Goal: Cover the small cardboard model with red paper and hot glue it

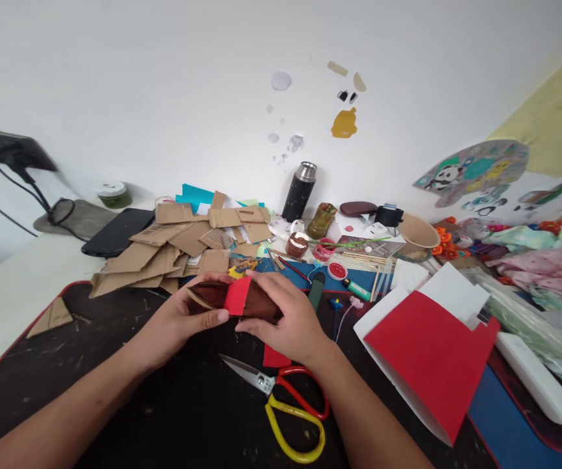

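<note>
Between my two hands is a brown-painted cardboard piece [262,306] with a red paper strip [236,298] across its middle. My left hand [187,312] grips its left part, the thumb pressing at the strip's lower left edge. Around the right part my right hand [288,316] is closed, with the thumb below and the fingers on top. Just under the hands lie scissors [266,383] with one red and one yellow handle, blades slightly apart. A small red paper piece [276,356] rests on the black mat beside my right wrist.
Cut cardboard pieces [151,251] are heaped at the back left, near a black phone-like slab [117,232]. A black thermos [300,192] stands by the wall. Paint pots [297,243] and a green glue stick [357,290] sit behind my hands. Red paper [430,358] lies right.
</note>
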`<state>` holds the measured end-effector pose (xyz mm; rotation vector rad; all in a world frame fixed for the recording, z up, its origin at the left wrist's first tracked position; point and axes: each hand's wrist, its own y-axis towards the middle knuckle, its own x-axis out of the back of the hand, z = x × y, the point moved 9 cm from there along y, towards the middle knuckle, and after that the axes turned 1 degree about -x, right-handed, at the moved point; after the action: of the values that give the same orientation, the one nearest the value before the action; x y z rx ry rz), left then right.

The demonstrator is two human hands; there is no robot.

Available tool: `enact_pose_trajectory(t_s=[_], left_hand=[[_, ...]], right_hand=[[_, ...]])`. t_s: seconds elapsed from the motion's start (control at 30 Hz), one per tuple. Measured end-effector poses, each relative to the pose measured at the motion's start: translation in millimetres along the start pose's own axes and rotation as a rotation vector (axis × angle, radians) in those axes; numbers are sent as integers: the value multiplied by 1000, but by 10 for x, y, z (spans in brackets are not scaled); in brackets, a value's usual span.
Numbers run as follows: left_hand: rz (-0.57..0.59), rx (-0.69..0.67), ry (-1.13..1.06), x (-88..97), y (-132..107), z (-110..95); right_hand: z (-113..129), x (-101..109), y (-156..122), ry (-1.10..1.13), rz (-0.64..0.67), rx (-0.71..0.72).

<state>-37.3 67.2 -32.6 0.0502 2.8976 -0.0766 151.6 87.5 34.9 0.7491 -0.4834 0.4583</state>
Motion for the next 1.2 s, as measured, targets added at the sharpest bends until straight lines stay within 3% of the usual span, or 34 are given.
enact_pose_trajectory(t_s=[0.17, 0.37, 0.47, 0.67, 0.87, 1.1, 1.2], left_hand=[[-151, -44, -182, 209, 39, -106], [-154, -64, -498, 374, 122, -208], [-144, -39, -583, 414, 126, -202], [-79, 16, -578, 349, 95, -177], [-19, 56, -599, 263, 93, -133], [15, 161, -525, 365, 86, 46], [-38, 195, -510, 419, 82, 111]], right_hand=[[-130, 262, -32, 83, -210, -71], [-520, 455, -149, 282, -493, -335], [-578, 370, -146, 370, -475, -379], [-472, 155, -108, 357, -323, -356], [-429, 95, -96, 330, -273, -339], [-415, 76, -69, 460, -279, -375], [-403, 52, -61, 510, -259, -396]])
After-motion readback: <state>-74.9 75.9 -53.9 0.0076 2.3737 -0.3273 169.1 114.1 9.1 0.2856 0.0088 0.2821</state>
